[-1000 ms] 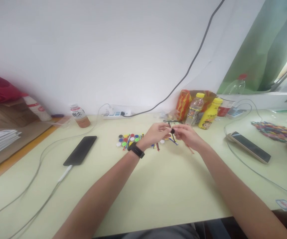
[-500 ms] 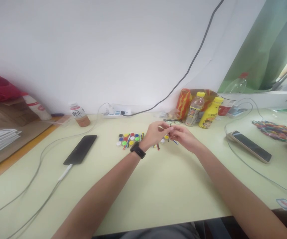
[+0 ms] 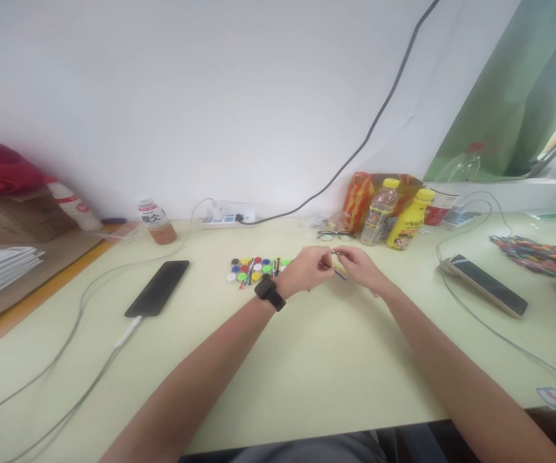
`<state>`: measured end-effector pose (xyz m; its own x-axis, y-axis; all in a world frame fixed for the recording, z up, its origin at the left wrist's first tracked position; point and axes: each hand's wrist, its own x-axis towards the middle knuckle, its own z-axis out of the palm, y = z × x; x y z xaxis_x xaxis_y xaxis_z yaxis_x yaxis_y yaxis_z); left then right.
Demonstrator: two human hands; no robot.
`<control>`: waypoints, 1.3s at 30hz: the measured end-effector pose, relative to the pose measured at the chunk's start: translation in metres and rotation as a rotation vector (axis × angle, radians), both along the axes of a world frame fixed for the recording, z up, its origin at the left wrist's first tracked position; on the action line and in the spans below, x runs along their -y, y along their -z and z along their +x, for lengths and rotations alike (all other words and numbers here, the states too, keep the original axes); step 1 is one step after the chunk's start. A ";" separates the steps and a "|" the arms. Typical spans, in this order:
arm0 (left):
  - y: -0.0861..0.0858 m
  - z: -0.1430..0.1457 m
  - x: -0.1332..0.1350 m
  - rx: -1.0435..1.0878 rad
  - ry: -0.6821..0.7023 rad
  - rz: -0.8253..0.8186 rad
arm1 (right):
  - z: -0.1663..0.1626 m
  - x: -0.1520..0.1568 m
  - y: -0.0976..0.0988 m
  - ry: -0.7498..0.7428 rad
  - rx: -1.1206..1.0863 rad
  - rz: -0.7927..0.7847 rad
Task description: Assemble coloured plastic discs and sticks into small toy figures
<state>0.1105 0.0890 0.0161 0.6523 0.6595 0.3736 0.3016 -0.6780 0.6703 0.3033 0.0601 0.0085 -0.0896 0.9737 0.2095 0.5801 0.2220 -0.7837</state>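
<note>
I am sitting at a broad pale yellow-green table (image 3: 316, 373). Beyond my hands, a yellow plastic bottle (image 3: 409, 222) is leaning beside a clear plastic bottle with a yellow cap (image 3: 378, 215), and a flat black phone (image 3: 158, 288) is lying well apart on the left.

Over the middle, my left hand (image 3: 305, 269) is curling inward, nearly closed, its thumb and forefinger seeming to grip one end of a small piece. My right hand (image 3: 361, 266) is facing it, thumb and forefinger pinching the other end. Thin-framed eyeglasses (image 3: 327, 236) are resting just beyond, and a black wristwatch (image 3: 270, 294) is circling my left wrist.

Round, flat plastic discs in mixed colours (image 3: 257, 276) are lying beside my left hand; a thin blue plastic stick (image 3: 341, 274) is showing below my right.

Smallest is the small slim dark piece (image 3: 334, 252) between my fingertips, its exact shape too small to tell. I seem to be working it by touch; the next move, I judge, is calling for a light, steady pinch and close alignment.
</note>
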 end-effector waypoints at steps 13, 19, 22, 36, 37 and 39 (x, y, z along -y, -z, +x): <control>0.010 -0.001 0.003 -0.421 0.009 0.408 | 0.081 -0.009 -0.003 0.209 0.633 -0.037; 0.000 -0.003 0.000 -0.307 -0.069 0.381 | 0.089 -0.009 -0.003 0.063 0.559 -0.210; -0.008 -0.007 -0.003 -0.236 -0.107 0.360 | 0.093 -0.011 -0.002 0.037 0.516 -0.216; -0.017 -0.003 -0.007 0.209 -0.001 -0.339 | 0.005 0.000 -0.014 0.022 -0.566 0.026; -0.017 -0.002 -0.006 0.225 -0.002 -0.362 | -0.003 0.001 -0.012 0.028 -0.603 0.011; -0.017 -0.002 -0.005 0.254 -0.035 -0.361 | -0.012 0.003 -0.010 0.070 -0.629 -0.014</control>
<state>0.1086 0.0943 0.0328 0.5443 0.7974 0.2605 0.1154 -0.3788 0.9183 0.2917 0.0569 0.0184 0.1101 0.9759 0.1886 0.0200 0.1875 -0.9821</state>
